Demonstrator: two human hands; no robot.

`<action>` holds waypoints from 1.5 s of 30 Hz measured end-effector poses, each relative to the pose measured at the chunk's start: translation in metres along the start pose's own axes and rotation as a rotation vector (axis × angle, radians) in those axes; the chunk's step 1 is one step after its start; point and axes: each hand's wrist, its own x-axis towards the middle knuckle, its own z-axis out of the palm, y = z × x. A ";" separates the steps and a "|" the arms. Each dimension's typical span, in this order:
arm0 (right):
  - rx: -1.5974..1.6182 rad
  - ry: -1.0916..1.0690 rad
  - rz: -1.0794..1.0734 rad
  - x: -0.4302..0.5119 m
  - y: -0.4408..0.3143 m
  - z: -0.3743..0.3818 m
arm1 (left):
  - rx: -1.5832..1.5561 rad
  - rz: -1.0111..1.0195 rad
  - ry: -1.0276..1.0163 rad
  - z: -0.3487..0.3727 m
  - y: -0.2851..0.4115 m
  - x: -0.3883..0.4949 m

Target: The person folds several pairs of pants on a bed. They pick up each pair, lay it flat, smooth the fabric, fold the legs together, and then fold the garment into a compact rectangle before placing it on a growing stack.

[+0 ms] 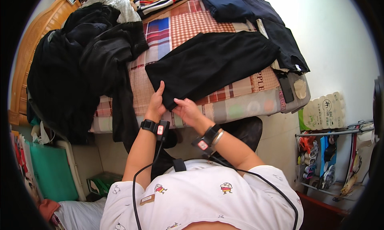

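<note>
Black trousers (219,56), laid lengthwise and folded with the legs together, lie across a patchwork bedcover (192,26); their elastic waistband points to the right. At the hem end, my left hand (157,102) holds the near left edge, thumb on top. My right hand (187,110) pinches the hem's lower corner between thumb and fingers, close beside the left. Both wrists wear black straps with small devices and cables; a bangle is on the right one.
A large heap of dark clothes (90,59) covers the bed's left side. Folded dark garments (225,5) lie at the back, with more black clothing (285,44) at right. A phone (286,88) rests near the bed's right corner. A shoe rack (327,133) stands at right.
</note>
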 end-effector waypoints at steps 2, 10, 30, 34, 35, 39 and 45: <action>-0.151 -0.014 0.080 -0.014 -0.016 -0.011 | 0.007 -0.005 0.035 -0.006 -0.002 0.002; -0.785 0.221 -0.295 -0.044 -0.094 -0.026 | 0.094 0.056 0.182 0.006 0.003 -0.013; -1.148 0.125 -0.335 -0.031 -0.028 0.015 | -0.020 0.074 0.018 -0.004 -0.025 -0.064; -1.192 -0.030 -0.693 0.016 -0.071 0.038 | 0.299 0.343 0.071 0.007 -0.044 -0.074; -1.223 -0.073 -0.714 0.031 -0.083 0.042 | 0.309 0.358 0.116 0.008 -0.048 -0.076; -1.562 -0.119 -0.719 0.089 -0.108 0.066 | 0.310 0.455 0.173 0.006 -0.062 -0.075; -2.059 -0.116 -0.550 0.166 -0.119 0.104 | 0.301 0.589 0.265 0.006 -0.078 -0.073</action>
